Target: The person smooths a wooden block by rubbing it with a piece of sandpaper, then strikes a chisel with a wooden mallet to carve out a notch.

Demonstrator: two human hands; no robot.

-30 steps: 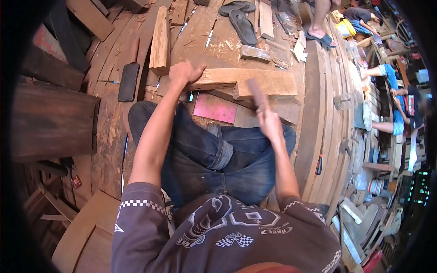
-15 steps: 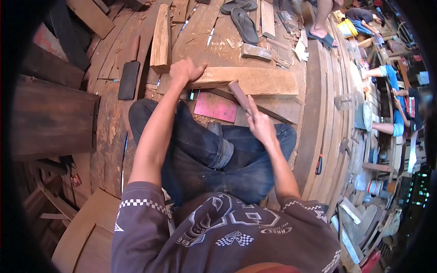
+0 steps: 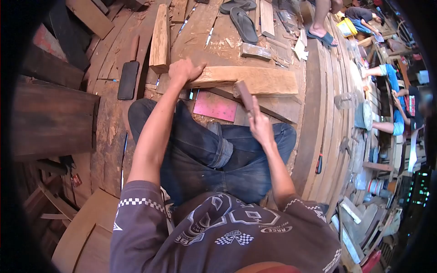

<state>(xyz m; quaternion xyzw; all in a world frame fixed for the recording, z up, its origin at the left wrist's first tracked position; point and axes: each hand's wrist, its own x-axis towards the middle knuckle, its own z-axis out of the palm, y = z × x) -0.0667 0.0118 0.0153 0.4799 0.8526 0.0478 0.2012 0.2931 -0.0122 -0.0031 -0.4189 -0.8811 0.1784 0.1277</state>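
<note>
A pale, shaped wooden block (image 3: 267,81) lies crosswise in front of my crossed legs, with a notched lower edge near its middle. My left hand (image 3: 184,73) is closed over the block's left end, thumb along its top. In my right hand (image 3: 261,127) is a flat, brown, blade-like tool (image 3: 245,94), its fingers wrapped round the narrow end. The tool's broad end overlaps the notch in this view. Below the block lies a pink plate (image 3: 215,106), beside a dark board (image 3: 268,105) under the block.
Beyond my left hand stands an upright wooden block (image 3: 160,41), with a black phone-like object (image 3: 128,80) to its left. Sandals (image 3: 244,26) and a rectangular block (image 3: 256,52) lie ahead. A screwdriver (image 3: 319,164) and a hammer (image 3: 345,146) rest at right, near other people.
The tool's broad end has shifted slightly right along the block's lower edge, and the tool stands a little steeper. My left hand stays at the same end of the block.
</note>
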